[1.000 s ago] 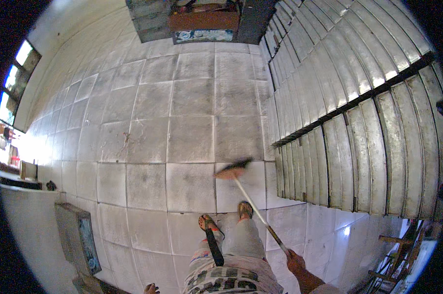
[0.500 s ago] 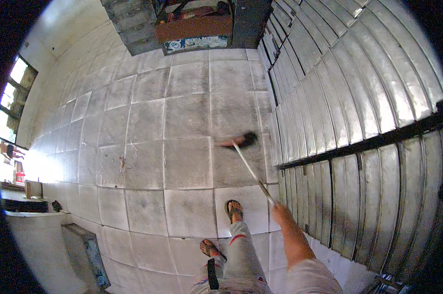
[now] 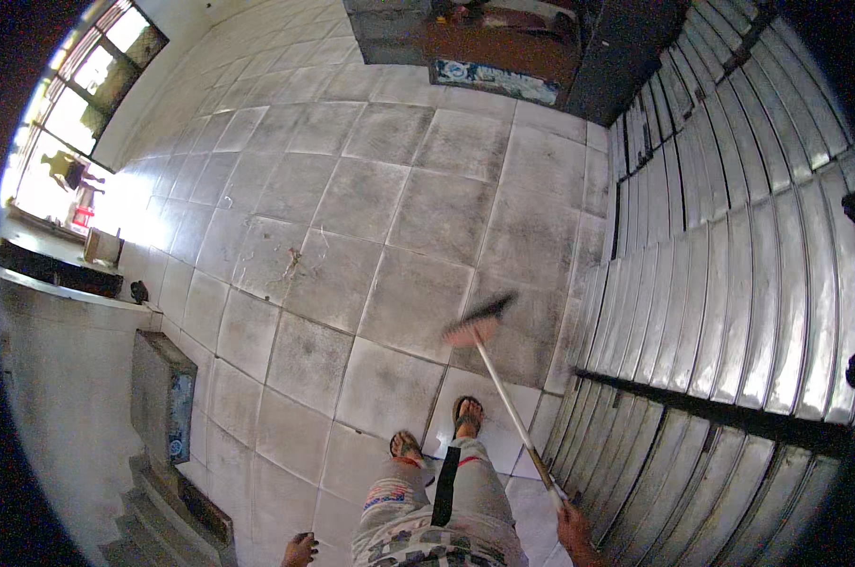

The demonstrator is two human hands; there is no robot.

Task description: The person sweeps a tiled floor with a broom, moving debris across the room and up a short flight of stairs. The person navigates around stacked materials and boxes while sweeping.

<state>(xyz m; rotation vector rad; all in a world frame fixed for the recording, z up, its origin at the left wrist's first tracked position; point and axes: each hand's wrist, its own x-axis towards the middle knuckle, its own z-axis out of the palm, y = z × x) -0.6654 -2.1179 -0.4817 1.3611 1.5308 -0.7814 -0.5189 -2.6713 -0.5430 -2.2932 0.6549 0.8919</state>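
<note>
A broom with a pale stick handle point(image 3: 508, 397), a pinkish-red head point(image 3: 472, 331) and dark bristles point(image 3: 492, 308) slants across the floor ahead of my feet. Around the upper end of its handle my right hand point(image 3: 571, 527) is closed, low in the picture on the right. The broom's head is smeared by motion. At the lower edge, left of my legs, my left hand point(image 3: 300, 550) hangs with curled fingers, and I see nothing in it. Some light scraps of litter point(image 3: 293, 263) lie on the tiles, farther off to the left.
Ribbed metal shutters point(image 3: 711, 302) run along the right. Dark cabinets with a brown-fronted shelf unit point(image 3: 503, 55) stand at the far end. On the left are a low grey block point(image 3: 158, 387), steps point(image 3: 168, 515) and a bright opening with a person point(image 3: 68, 170) beyond.
The broom's head has come nearer to my feet, and my right hand has drawn back toward the lower edge. My left hand has come into view. My view has turned and shifted.
</note>
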